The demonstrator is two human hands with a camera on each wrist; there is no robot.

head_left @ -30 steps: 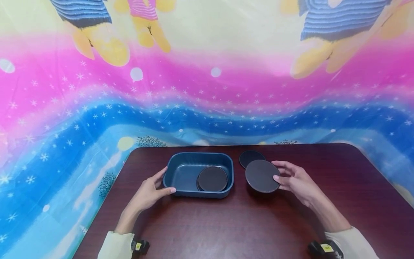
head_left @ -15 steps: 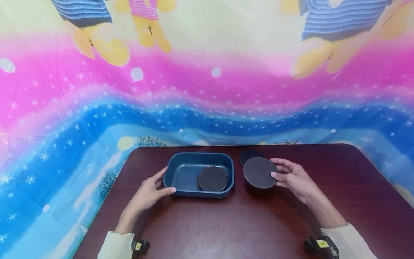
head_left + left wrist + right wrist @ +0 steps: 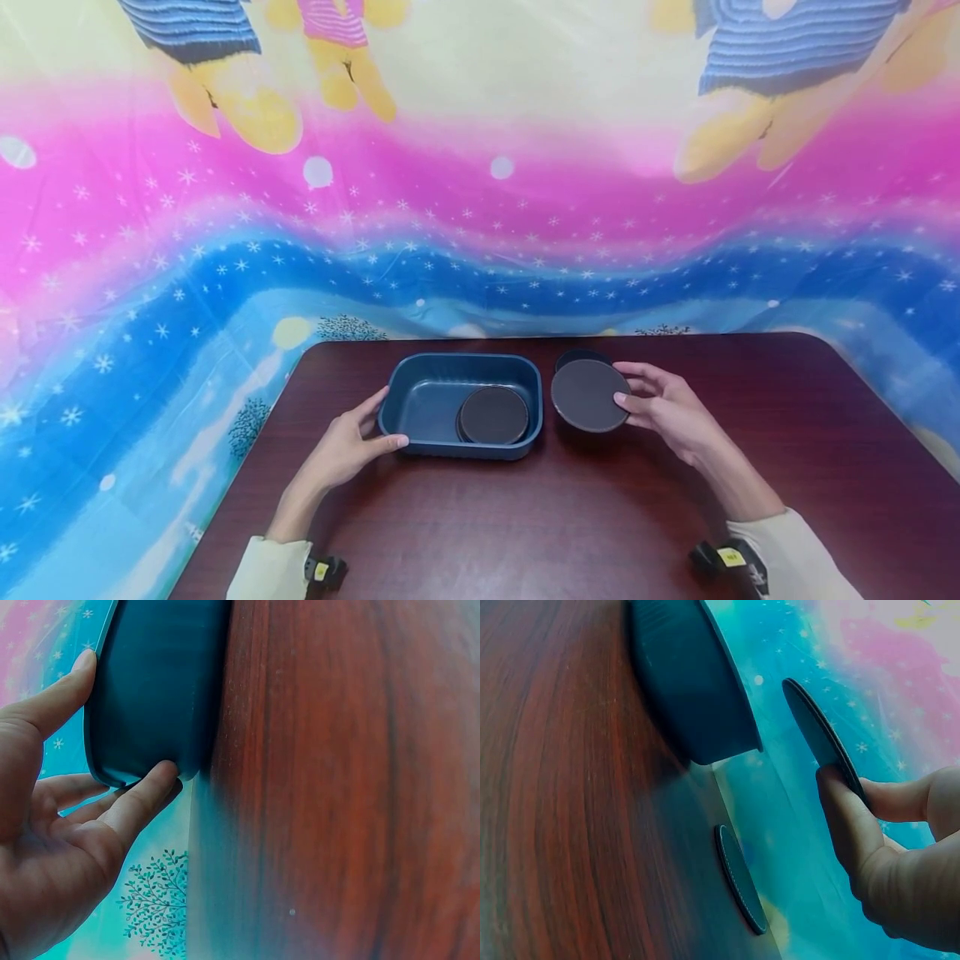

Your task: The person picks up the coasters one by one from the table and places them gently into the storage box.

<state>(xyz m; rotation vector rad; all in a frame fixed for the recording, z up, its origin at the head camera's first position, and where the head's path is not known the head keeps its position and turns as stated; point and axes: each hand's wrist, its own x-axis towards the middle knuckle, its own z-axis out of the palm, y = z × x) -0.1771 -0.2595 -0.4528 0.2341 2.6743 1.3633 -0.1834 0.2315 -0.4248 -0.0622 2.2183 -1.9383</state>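
Observation:
At the left end of a dark blue rectangular container [image 3: 426, 450], my left hand [image 3: 347, 446] grips its corner, thumb on the near rim and fingers round the end wall. The left wrist view shows these fingers [image 3: 142, 799] against the wall. My right hand [image 3: 670, 410] pinches a round dark coaster [image 3: 590, 396] by its right edge. Seen from the right wrist, this coaster [image 3: 810, 720] is held above the table, apart from the container. Another coaster [image 3: 491, 415] lies inside the container at the right; its edge suggests a stack, but I cannot tell how many.
A further round coaster [image 3: 577, 357] with stitched edging lies on the table behind the held one, partly covered by it in the head view. The dark red wooden table [image 3: 517, 533] ends at a patterned cloth backdrop [image 3: 480, 250].
My right hand has moved left with the coaster, closer to the container, and now covers more of the coaster on the table. My left hand and the container have stayed put.

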